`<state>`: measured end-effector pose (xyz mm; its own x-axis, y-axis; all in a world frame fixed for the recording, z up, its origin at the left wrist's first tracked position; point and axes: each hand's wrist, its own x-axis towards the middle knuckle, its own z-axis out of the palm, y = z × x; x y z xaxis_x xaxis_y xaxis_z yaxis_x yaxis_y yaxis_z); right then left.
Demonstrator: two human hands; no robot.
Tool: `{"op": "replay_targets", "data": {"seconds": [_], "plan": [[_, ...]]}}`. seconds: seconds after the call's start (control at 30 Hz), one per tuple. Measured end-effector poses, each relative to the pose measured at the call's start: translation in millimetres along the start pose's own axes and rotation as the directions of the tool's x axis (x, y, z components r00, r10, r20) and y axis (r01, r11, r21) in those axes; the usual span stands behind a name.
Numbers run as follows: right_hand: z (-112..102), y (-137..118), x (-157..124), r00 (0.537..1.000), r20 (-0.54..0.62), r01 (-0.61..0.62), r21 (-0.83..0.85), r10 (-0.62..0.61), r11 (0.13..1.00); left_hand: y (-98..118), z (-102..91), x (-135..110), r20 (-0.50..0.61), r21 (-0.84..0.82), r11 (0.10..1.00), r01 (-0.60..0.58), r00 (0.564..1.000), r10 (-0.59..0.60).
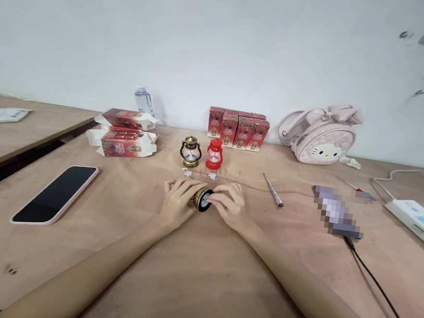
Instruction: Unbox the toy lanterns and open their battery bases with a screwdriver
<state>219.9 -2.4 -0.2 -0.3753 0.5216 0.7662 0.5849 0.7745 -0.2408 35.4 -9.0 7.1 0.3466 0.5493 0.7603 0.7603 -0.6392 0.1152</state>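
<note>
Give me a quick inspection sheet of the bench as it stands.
surface: wooden table, a few dark marks near left.
job's things: round black-and-gold piece between both hands; gold lantern, red lantern, small white parts, screwdriver beyond it.
clutter: phone at left, opened red boxes, shut red boxes by the wall, bottle, pink bag.
grips: left hand and right hand both closed on the piece.
cables: black cable from blurred device toward near right edge; white cord by power strip.
surroundings: white wall; second table at left.
</note>
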Motion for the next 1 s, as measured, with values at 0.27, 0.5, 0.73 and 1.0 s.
{"op": "replay_targets", "data": {"seconds": [0.27, 0.5, 0.73, 1.0], "plan": [[13, 5, -4, 0.996, -0.045, -0.073, 0.008, 0.073, 0.997, -4, 1.9, -1, 0.052, 0.038, 0.996, 0.08, 0.995, -0.082], [1, 63, 13, 0.887, 0.053, -0.401, -0.405, 0.459, 0.822, -8, 6.6, -1, 0.032, 0.011, 0.993, 0.118, 0.992, -0.119], [-8, 60, 14, 0.898, 0.073, -0.364, -0.432, 0.434, 0.825, -5, 3.7, -1, 0.019, 0.008, 0.997, 0.077, 0.997, -0.077], [-85, -26, -82, 0.845, 0.332, -0.296, -0.364, 0.42, 0.883, -3, 2.9, -2, 0.04, -0.044, 0.999, 0.031, 0.999, -0.029]]}}
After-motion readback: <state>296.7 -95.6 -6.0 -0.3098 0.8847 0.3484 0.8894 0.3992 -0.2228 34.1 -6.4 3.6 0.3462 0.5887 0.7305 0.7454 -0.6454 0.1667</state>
